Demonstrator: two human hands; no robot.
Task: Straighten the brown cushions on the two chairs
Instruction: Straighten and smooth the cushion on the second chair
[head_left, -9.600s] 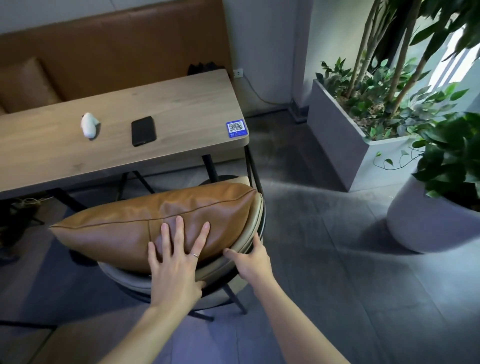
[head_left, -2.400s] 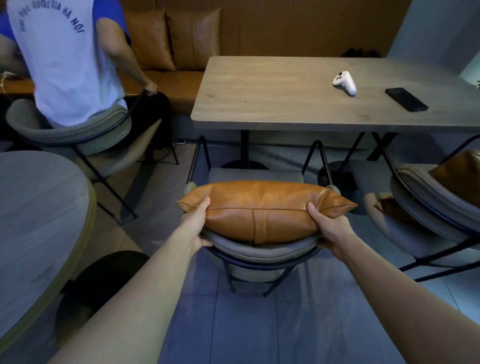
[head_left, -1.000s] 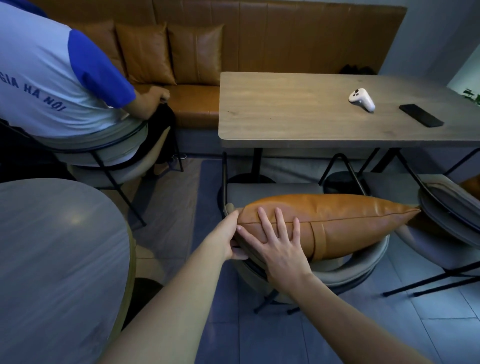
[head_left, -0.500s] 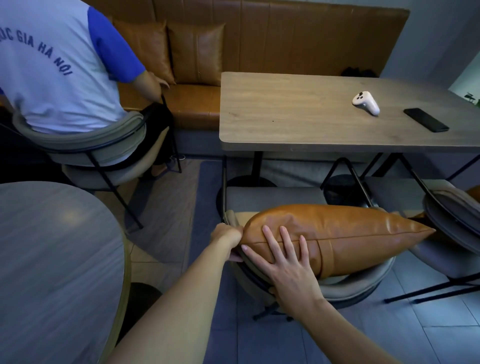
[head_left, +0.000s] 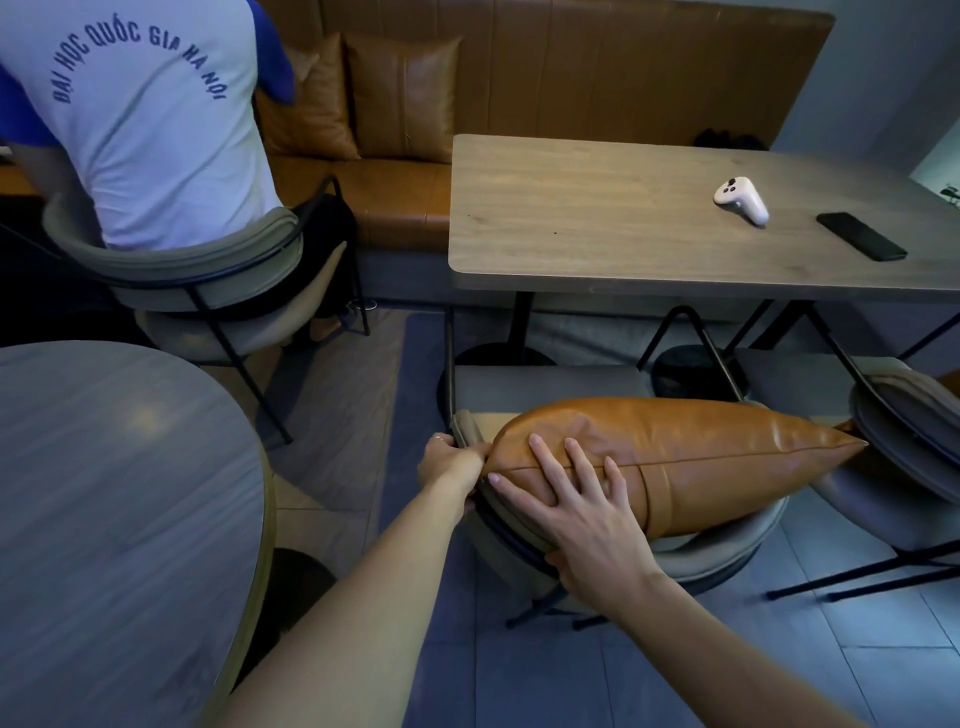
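A brown leather cushion (head_left: 701, 457) stands on edge against the curved backrest of a grey chair (head_left: 717, 558) in front of me. My right hand (head_left: 576, 499) lies flat with spread fingers on the cushion's left part, the thumb near the backrest rim. My left hand (head_left: 449, 462) is closed around the chair's left backrest end, next to the cushion's left corner. A second grey chair (head_left: 904, 415) stands at the right edge; a sliver of its brown cushion (head_left: 950, 375) shows.
A wooden table (head_left: 597, 218) beyond the chair holds a white controller (head_left: 740, 198) and a black phone (head_left: 861, 235). A round table (head_left: 104, 519) fills the lower left. A person in a white and blue shirt (head_left: 150, 119) sits at the far left. A brown bench (head_left: 519, 78) lines the wall.
Over the last second my left hand closed on the chair's left backrest end while my right palm stayed flat on the cushion. The view drifted slightly; the cushion sits a little lower right.
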